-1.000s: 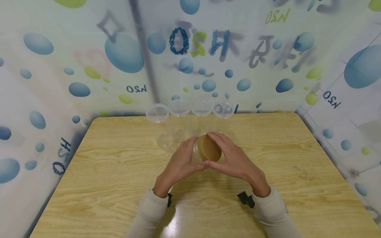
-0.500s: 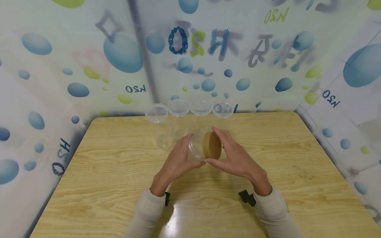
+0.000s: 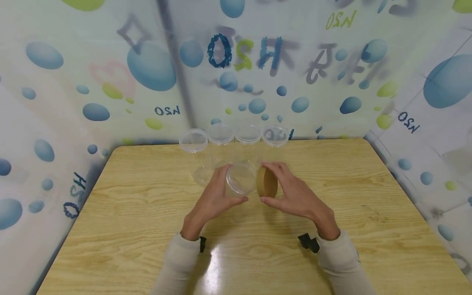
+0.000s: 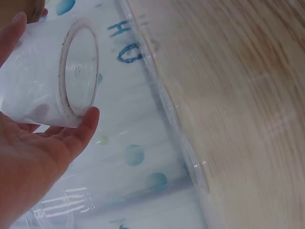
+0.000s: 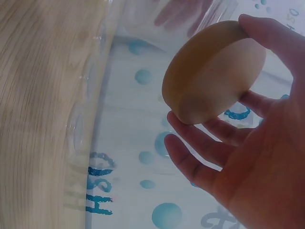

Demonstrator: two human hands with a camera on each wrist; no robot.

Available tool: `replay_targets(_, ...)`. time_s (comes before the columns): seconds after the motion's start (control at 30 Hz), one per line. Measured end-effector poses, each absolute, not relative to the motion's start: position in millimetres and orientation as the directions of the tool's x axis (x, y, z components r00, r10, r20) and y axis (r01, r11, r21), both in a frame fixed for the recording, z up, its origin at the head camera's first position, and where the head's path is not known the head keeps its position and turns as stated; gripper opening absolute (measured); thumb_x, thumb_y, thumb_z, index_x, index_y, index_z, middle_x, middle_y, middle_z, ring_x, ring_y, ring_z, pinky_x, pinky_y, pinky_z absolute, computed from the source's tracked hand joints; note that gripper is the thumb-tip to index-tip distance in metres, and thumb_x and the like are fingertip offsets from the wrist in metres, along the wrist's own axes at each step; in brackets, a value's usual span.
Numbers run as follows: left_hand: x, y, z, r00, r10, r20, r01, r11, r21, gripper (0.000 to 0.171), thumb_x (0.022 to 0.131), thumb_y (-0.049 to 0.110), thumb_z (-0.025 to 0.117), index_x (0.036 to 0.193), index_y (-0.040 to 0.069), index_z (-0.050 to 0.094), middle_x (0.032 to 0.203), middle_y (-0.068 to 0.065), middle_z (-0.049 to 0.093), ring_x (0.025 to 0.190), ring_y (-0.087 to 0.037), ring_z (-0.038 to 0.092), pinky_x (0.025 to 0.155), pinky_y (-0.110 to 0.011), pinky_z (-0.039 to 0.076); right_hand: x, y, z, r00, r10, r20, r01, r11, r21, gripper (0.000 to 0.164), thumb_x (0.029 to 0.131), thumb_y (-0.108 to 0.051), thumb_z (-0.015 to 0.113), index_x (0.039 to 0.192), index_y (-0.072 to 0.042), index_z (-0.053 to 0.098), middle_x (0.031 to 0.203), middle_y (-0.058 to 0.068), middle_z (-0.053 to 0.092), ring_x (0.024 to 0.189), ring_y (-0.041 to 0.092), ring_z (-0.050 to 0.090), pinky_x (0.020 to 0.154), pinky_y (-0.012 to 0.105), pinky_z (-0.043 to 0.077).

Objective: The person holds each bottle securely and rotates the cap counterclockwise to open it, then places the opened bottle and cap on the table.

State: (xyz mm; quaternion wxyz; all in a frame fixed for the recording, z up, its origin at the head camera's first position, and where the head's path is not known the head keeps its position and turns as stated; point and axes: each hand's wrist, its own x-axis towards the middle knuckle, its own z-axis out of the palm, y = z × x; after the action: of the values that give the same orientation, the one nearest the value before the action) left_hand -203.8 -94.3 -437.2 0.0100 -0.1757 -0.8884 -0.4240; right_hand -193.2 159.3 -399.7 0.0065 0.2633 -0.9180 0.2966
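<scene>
My left hand (image 3: 212, 195) grips a clear plastic jar (image 3: 241, 180), thumb on the near side and fingers round the far side. Its mouth is tilted up and toward the right. In the left wrist view the base of the jar (image 4: 78, 71) shows its round rim. A tan-gold round lid (image 3: 267, 182) is held by its edge between thumb and fingers of my right hand (image 3: 299, 196). The lid stands on edge, a small gap from the jar's mouth. In the right wrist view the flat top of the lid (image 5: 228, 76) faces the palm.
Several clear jars stand upright in a row at the back of the wooden table (image 3: 147, 229), among them the leftmost jar (image 3: 194, 141) and the rightmost jar (image 3: 275, 135). Behind them rises a patterned wall (image 3: 254, 90). Dark straps show at both wrists.
The lid has come off the jar, and the two hands have drawn apart. The jar moved left with the left hand; the lid moved slightly right with the right hand.
</scene>
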Motion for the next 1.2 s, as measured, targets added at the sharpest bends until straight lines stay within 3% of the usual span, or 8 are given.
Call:
replay_targets(0.23, -203, -108, -437, -0.94, 0.319, 0.119, 0.281, 0.528, 0.801, 0.103, 0.071, 0.031, 0.09, 0.152, 0.013, 0.03, 0.148, -0.013, 0.041, 0.13, -0.034, 0.046, 0.103, -0.054, 0.042, -193, 171, -400, -0.882, -0.455, 0.123, -0.441, 0.705, -0.556, 0.084, 0.086, -0.04, 0.076, 0.154, -0.023, 0.03, 0.15, 0.005, 0.039, 0.125, 0.028, 0.053, 0.095, 0.054, 0.048)
replay_targets(0.5, -199, -137, -435, -0.947, 0.316, 0.049, 0.227, 0.558, 0.798, 0.099, 0.072, 0.029, 0.089, 0.15, 0.01, 0.032, 0.143, -0.015, 0.046, 0.123, -0.034, 0.052, 0.098, -0.052, 0.046, -196, 177, -406, -0.9, -0.428, 0.086, -0.4, 0.728, -0.557, 0.084, 0.085, -0.043, 0.076, 0.153, -0.022, 0.031, 0.148, 0.005, 0.041, 0.118, 0.027, 0.056, 0.091, 0.053, 0.049)
replay_targets(0.73, -192, -163, -434, -0.943, 0.332, 0.025, 0.235, 0.61, 0.757, 0.099, 0.073, 0.033, 0.089, 0.15, 0.005, 0.031, 0.144, -0.023, 0.045, 0.122, -0.038, 0.052, 0.095, -0.053, 0.047, -198, 187, -413, -0.923, -0.381, 0.056, -0.348, 0.76, -0.548, 0.083, 0.084, -0.04, 0.078, 0.15, -0.018, 0.033, 0.139, 0.007, 0.046, 0.114, 0.026, 0.056, 0.088, 0.052, 0.049)
replay_targets(1.0, -188, -192, -435, -0.93, 0.366, 0.029, 0.269, 0.627, 0.731, 0.094, 0.071, 0.025, 0.09, 0.147, 0.004, 0.038, 0.139, -0.02, 0.051, 0.122, -0.038, 0.052, 0.096, -0.054, 0.045, -199, 198, -420, -0.94, -0.34, 0.013, -0.289, 0.778, -0.558, 0.085, 0.083, -0.039, 0.077, 0.149, -0.01, 0.032, 0.138, 0.015, 0.048, 0.121, 0.035, 0.054, 0.092, 0.054, 0.048)
replay_targets(1.2, -181, -213, -433, -0.956, 0.293, -0.017, 0.216, 0.742, 0.635, 0.096, 0.071, 0.037, 0.089, 0.147, 0.009, 0.039, 0.135, -0.026, 0.043, 0.118, -0.043, 0.045, 0.092, -0.061, 0.042, -199, 210, -428, -0.954, -0.3, 0.006, -0.252, 0.789, -0.561, 0.087, 0.082, -0.04, 0.078, 0.148, -0.005, 0.032, 0.14, 0.02, 0.047, 0.125, 0.04, 0.05, 0.097, 0.058, 0.044)
